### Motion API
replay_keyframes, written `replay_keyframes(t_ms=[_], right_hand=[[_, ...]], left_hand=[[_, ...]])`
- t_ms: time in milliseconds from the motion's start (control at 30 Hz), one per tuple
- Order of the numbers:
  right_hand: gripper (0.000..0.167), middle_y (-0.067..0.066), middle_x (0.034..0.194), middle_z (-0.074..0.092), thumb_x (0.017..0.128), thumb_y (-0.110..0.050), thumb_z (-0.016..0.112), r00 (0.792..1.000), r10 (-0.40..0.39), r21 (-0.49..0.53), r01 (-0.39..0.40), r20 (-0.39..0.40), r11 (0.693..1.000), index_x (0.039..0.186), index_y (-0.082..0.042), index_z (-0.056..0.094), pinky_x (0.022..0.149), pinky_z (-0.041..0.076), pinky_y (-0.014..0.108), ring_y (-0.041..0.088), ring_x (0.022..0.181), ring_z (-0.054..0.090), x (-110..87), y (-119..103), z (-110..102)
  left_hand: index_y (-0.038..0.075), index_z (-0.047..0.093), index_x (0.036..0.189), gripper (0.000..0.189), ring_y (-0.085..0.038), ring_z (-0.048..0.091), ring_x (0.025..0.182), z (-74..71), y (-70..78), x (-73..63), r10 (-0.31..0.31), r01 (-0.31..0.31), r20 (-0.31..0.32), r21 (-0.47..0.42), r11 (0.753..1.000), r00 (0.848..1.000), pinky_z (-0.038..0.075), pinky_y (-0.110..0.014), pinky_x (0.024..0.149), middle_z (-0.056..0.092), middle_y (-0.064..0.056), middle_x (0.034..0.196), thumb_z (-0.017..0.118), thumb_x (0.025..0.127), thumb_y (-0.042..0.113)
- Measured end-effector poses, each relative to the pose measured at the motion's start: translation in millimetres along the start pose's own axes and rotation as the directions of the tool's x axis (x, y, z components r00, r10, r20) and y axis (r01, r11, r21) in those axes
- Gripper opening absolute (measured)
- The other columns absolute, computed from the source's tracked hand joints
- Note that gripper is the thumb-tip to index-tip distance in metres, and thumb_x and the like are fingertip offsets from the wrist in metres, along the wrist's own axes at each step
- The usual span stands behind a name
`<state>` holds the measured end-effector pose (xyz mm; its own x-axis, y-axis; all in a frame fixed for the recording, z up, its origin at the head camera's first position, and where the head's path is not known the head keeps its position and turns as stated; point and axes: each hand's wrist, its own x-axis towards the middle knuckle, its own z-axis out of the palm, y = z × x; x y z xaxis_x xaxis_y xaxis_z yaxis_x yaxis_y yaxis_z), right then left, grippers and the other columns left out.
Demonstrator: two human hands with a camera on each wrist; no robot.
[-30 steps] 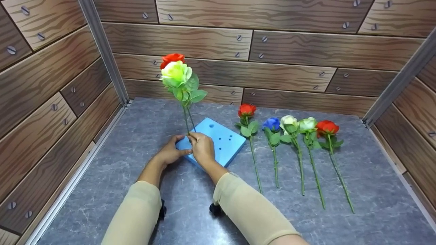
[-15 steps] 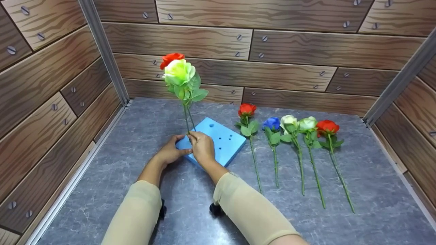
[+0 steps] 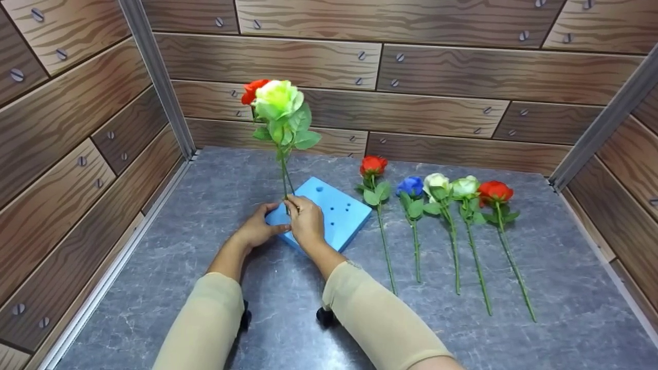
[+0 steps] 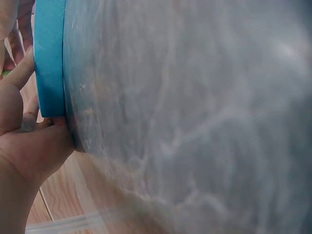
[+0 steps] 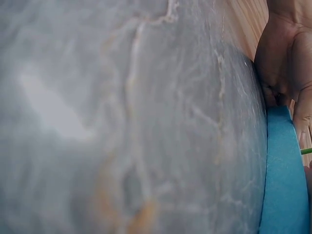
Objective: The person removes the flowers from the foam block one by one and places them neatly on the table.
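My right hand pinches the green stem of a yellow-green artificial rose, held nearly upright over the left corner of a blue foam block. Thumb and fingers of my left hand grip that same corner. Behind the yellow-green bloom rises a red rose, its stem running down to the block behind my right hand. A short piece of green stem shows just above the block's top in the right wrist view. Both stems' lower ends are hidden in the head view.
Several roses lie in a row to the right: a red rose, a blue rose, a cream rose, a pale green rose and another red rose. Small holes dot the block. Wood-patterned walls enclose the grey table.
The yellow-green rose's bloom has shifted right and slightly up, uncovering more of the red rose's left side. My right fingers have risen slightly on the stem; my left hand has stayed put.
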<state>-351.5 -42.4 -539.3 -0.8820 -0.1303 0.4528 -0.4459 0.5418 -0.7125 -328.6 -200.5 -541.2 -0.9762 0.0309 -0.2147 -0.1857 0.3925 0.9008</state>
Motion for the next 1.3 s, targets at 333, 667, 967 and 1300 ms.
replay_keyframes(t_ms=[333,667,967,1300], right_hand=[[0.027,0.009,0.106,0.080,0.107,-0.017,0.068,0.997,-0.059,0.138,0.066,-0.057,0.988,0.127,-0.003,0.079,0.078,0.064,0.029,0.021,0.092,0.078,-1.8,-2,0],[0.020,0.009,0.109,0.079,0.105,-0.010,0.070,0.996,-0.034,0.180,0.048,-0.084,0.982,0.122,-0.004,0.080,0.080,0.066,0.028,0.024,0.101,0.079,-0.9,-4,0],[0.025,0.011,0.108,0.077,0.104,-0.006,0.072,0.996,-0.026,0.245,0.047,-0.085,0.968,0.128,-0.003,0.077,0.082,0.066,0.031,0.026,0.102,0.077,1.0,-4,-4],[0.028,0.018,0.106,0.078,0.101,0.000,0.073,0.998,0.064,0.492,-0.057,0.003,0.869,0.127,-0.006,0.078,0.076,0.067,0.029,0.024,0.093,0.076,1.5,4,-10]], left_hand=[[0.008,0.036,0.167,0.088,-0.043,0.029,0.164,-1.9,-3.0,-0.5,0.023,-0.022,-0.017,0.021,1.000,1.000,0.026,-0.057,0.135,0.030,-0.024,0.176,0.084,0.095,0.028],[0.007,0.036,0.166,0.087,-0.044,0.029,0.164,-3.5,-1.1,0.1,0.019,-0.018,-0.019,0.023,1.000,1.000,0.026,-0.057,0.135,0.031,-0.023,0.176,0.083,0.096,0.027],[0.007,0.037,0.165,0.086,-0.044,0.031,0.163,-3.8,3.0,-0.2,0.027,-0.027,-0.039,0.015,1.000,0.999,0.028,-0.058,0.134,0.033,-0.024,0.175,0.083,0.096,0.027],[0.009,0.038,0.166,0.084,-0.044,0.033,0.162,3.3,1.6,-1.9,0.003,-0.003,-0.035,-0.004,1.000,0.999,0.030,-0.059,0.133,0.034,-0.025,0.174,0.083,0.097,0.026]])
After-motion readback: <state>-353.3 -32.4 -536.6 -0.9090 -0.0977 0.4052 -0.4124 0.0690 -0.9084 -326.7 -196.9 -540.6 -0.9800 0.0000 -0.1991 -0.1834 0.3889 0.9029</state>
